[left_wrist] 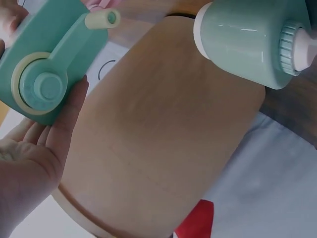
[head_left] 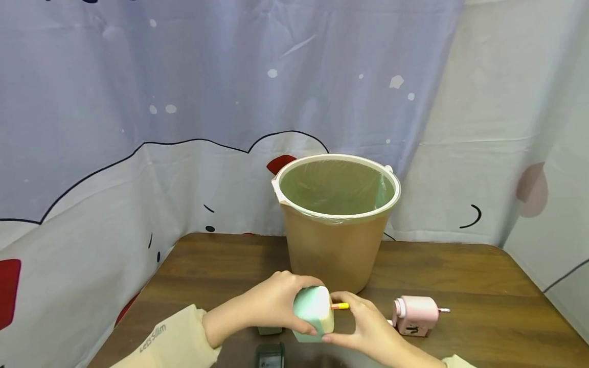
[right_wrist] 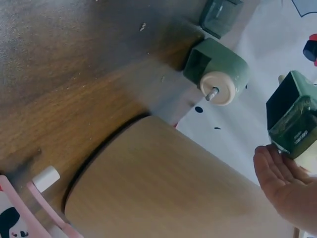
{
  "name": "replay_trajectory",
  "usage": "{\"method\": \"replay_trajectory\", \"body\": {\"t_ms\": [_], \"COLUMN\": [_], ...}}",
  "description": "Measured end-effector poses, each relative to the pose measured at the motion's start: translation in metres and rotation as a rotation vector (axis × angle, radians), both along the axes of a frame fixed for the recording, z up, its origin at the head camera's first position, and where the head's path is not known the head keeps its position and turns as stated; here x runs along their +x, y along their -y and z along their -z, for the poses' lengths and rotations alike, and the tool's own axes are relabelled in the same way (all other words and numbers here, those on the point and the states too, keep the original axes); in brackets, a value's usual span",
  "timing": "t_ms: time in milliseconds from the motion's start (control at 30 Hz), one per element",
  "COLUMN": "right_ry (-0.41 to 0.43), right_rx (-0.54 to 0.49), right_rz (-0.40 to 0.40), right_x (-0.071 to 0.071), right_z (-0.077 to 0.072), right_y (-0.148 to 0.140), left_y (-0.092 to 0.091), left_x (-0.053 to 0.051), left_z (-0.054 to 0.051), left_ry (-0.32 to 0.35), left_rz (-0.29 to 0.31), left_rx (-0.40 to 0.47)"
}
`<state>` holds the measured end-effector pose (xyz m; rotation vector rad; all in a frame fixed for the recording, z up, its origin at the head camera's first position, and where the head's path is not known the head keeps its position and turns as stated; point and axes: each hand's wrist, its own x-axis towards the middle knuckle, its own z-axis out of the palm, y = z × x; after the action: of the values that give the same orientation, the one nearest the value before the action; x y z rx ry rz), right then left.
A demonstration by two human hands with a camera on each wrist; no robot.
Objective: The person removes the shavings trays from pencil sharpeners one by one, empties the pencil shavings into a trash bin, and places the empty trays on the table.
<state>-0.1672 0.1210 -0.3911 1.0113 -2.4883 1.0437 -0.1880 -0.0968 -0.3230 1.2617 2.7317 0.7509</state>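
My left hand (head_left: 282, 301) holds a mint-green crank pencil sharpener (head_left: 313, 304) above the table, thumb and fingers around its body. A short yellow-and-orange pencil (head_left: 340, 306) sticks out of its pale front. My right hand (head_left: 363, 327) grips that front, its thumb on the lower edge and fingers higher, beside the pencil. The crank side of the held sharpener (left_wrist: 44, 84) shows in the left wrist view. A dark see-through drawer (right_wrist: 299, 126) appears in its underside in the right wrist view. Some right-hand fingers are hidden in the head view.
Behind the hands stands a tan bucket (head_left: 333, 245) with a clear liner. A pink sharpener (head_left: 417, 314) with a pencil sits to the right. A second green sharpener (right_wrist: 228, 69), its drawer slot bare, stands near a loose clear drawer (right_wrist: 221, 17) on the wooden table (head_left: 221, 260).
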Motion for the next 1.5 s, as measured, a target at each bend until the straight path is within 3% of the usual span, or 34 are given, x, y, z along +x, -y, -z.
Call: {"method": "replay_trajectory", "body": {"t_ms": [167, 533, 733, 1167, 1500], "right_ry": [-0.006, -0.008, -0.049, -0.087, -0.082], "right_rx": [-0.001, 0.058, 0.049, 0.009, -0.003], "right_rz": [-0.045, 0.015, 0.039, -0.057, -0.036], "right_x": [-0.001, 0.0, 0.0, -0.004, -0.005], "right_z": [0.003, 0.007, 0.009, 0.013, 0.015], "right_y": [0.0, 0.0, 0.0, -0.005, -0.004], "left_y": [0.002, 0.001, -0.001, -0.001, -0.001], "left_x": [0.0, 0.002, 0.001, 0.001, 0.001], "left_z": [0.001, 0.005, 0.004, 0.004, 0.005], "left_ry": [-0.015, -0.024, -0.042, -0.075, -0.085], "left_rz": [0.012, -0.004, 0.0, 0.013, 0.007], "left_rx": [-0.014, -0.052, -0.046, -0.072, -0.058]}}
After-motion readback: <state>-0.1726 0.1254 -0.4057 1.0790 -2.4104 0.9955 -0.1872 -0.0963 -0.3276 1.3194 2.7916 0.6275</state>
